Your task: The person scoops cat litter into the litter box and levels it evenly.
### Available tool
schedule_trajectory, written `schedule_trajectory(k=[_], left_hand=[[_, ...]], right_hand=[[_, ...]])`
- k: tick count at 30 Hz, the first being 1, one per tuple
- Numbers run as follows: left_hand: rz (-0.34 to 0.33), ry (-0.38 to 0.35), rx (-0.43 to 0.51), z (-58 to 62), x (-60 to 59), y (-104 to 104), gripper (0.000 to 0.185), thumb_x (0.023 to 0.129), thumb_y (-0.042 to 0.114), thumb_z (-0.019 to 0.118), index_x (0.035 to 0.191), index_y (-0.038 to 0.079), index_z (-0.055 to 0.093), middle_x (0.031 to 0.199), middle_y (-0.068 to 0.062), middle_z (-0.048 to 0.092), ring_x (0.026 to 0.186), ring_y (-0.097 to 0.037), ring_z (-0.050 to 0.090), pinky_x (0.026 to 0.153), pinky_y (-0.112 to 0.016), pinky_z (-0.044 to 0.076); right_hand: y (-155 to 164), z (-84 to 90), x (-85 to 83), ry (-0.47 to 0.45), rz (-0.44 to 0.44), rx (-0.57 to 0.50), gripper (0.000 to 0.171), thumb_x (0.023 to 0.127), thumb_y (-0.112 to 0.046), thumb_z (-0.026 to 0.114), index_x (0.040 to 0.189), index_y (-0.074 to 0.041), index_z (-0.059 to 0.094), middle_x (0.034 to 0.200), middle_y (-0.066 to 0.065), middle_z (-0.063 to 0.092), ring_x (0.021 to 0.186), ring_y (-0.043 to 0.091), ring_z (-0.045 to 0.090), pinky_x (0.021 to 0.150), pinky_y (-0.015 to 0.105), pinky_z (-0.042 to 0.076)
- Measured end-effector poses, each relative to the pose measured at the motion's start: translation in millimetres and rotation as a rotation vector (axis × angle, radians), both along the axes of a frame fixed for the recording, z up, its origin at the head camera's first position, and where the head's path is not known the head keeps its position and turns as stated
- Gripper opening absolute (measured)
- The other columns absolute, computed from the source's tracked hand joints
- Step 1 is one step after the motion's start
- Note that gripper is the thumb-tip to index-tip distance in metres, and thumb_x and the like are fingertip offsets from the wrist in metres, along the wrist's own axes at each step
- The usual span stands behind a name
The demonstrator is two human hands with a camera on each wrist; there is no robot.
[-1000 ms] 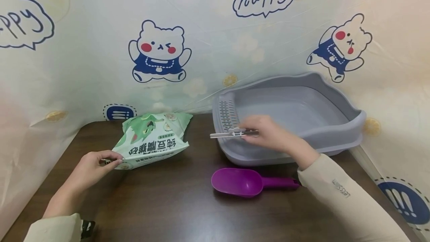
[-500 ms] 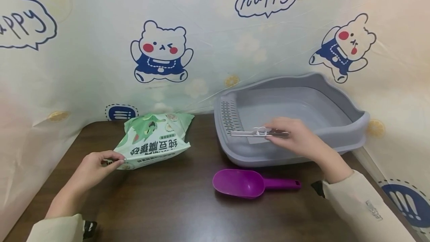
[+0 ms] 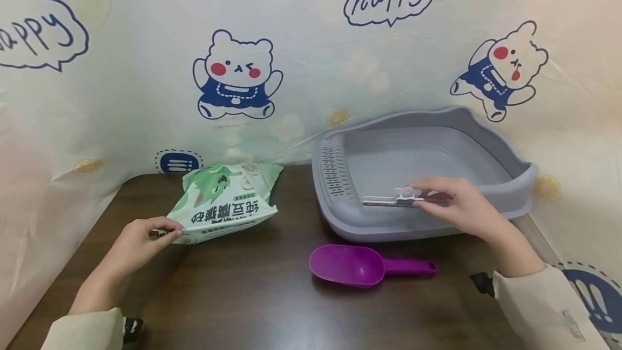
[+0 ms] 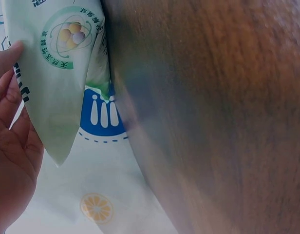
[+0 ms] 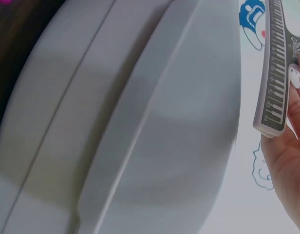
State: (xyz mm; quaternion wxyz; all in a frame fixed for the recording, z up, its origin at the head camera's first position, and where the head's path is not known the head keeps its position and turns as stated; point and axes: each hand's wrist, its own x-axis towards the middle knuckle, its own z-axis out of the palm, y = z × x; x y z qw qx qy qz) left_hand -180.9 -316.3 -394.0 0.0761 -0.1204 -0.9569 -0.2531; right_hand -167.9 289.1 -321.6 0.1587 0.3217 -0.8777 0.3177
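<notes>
Dark wooden table (image 3: 252, 296) lies bare in front of the purple scoop (image 3: 362, 265), while the left hand (image 3: 138, 242) pinches the near corner of the green bag (image 3: 225, 204) and the right hand (image 3: 461, 207), over the grey tray's (image 3: 515, 163) front rim, pinches a sealing clip (image 3: 396, 199) held level.

Dark wood-grain table (image 3: 252, 296), faintly sheened. Green-and-white bag (image 3: 223, 207) of glossy, crinkled plastic film. Grey tray (image 3: 486, 139) of smooth matt plastic. Purple scoop (image 3: 359, 264) of shiny moulded plastic. Slim clip (image 3: 396, 200) of hard plastic, printed with piano keys. Backdrop (image 3: 301, 69) of wrinkled, slightly shiny sheeting.
</notes>
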Motion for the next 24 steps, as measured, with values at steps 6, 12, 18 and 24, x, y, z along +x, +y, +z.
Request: schedule_trajectory(k=[6,12,18,24], left_hand=[[-0.006,0.011,0.007,-0.3,0.1,0,0.005,0.086,0.015,0.078,0.09,0.013,0.076,0.087,-0.001,0.07,0.07,0.002,0.046,0.059,-0.02,0.042],[0.017,-0.01,-0.004,0.1,1.1,-1,0.007,0.086,0.017,0.078,0.091,0.013,0.077,0.087,-0.002,0.07,0.071,0.0,0.048,0.06,-0.021,0.043],[0.021,-0.016,-0.007,0.5,0.9,-1,0.008,0.085,0.018,0.078,0.091,0.013,0.077,0.089,-0.003,0.071,0.072,0.001,0.048,0.061,-0.02,0.044],[0.031,-0.03,-0.004,0.9,1.7,-1,0.01,0.086,0.019,0.078,0.093,0.012,0.077,0.091,-0.004,0.072,0.074,0.001,0.048,0.062,-0.02,0.044]], right_hand=[[17,-1.9,11.9,-0.089,-0.044,-0.009,0.032,0.08,0.001,0.078,0.111,-0.009,0.075,0.104,-0.006,0.074,0.097,-0.012,0.061,0.079,0.009,0.05],[38,-7.7,19.0,-0.184,-0.075,0.002,0.031,0.082,-0.002,0.078,0.112,-0.008,0.075,0.107,-0.025,0.069,0.1,-0.016,0.059,0.079,0.007,0.049],[58,-15.6,27.1,-0.288,-0.059,-0.005,0.029,0.084,0.0,0.075,0.113,-0.006,0.073,0.103,-0.024,0.071,0.088,-0.007,0.067,0.072,0.01,0.051],[75,-27.1,33.2,-0.325,-0.019,0.006,0.028,0.085,0.003,0.072,0.112,-0.006,0.073,0.097,-0.02,0.073,0.08,-0.003,0.068,0.067,0.013,0.051]])
